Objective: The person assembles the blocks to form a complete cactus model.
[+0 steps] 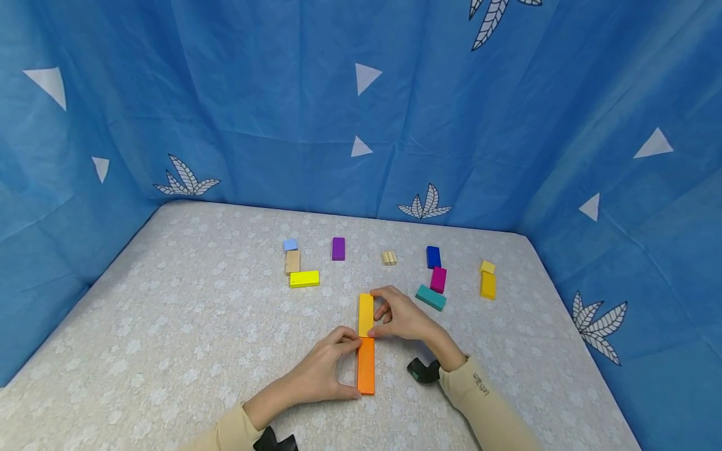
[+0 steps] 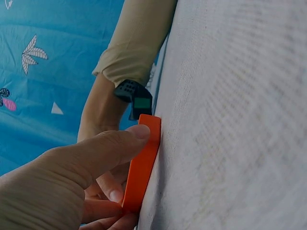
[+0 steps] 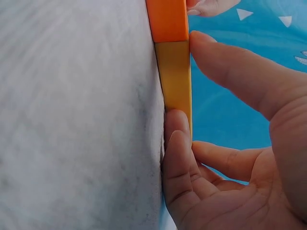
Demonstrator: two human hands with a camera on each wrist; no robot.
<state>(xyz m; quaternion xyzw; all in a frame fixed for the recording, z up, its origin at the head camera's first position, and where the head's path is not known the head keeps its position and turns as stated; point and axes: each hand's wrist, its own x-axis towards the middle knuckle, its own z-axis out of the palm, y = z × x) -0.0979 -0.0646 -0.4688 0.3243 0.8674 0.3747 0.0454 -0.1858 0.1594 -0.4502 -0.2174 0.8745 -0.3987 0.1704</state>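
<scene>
Two long blocks lie end to end on the table, an orange block [image 1: 366,369] nearer and a golden-yellow block [image 1: 366,315] beyond it, their short ends touching. My left hand [image 1: 324,371] holds the orange block from its left side, thumb at the near end and fingers by the joint; the left wrist view shows the thumb on the orange block [image 2: 144,165]. From the right, my right hand [image 1: 403,316] grips the golden-yellow block lengthwise. In the right wrist view its thumb is near the joint and its fingers are farther along the golden-yellow block [image 3: 175,72].
Behind on the left are a bright yellow block [image 1: 304,279], a tan block [image 1: 292,262], a light blue block [image 1: 290,245] and a purple block [image 1: 338,248]. Small cream pieces [image 1: 389,258] lie mid-back. Rightward are teal [image 1: 430,297], magenta, dark blue and yellow blocks. Blue curtains surround the table.
</scene>
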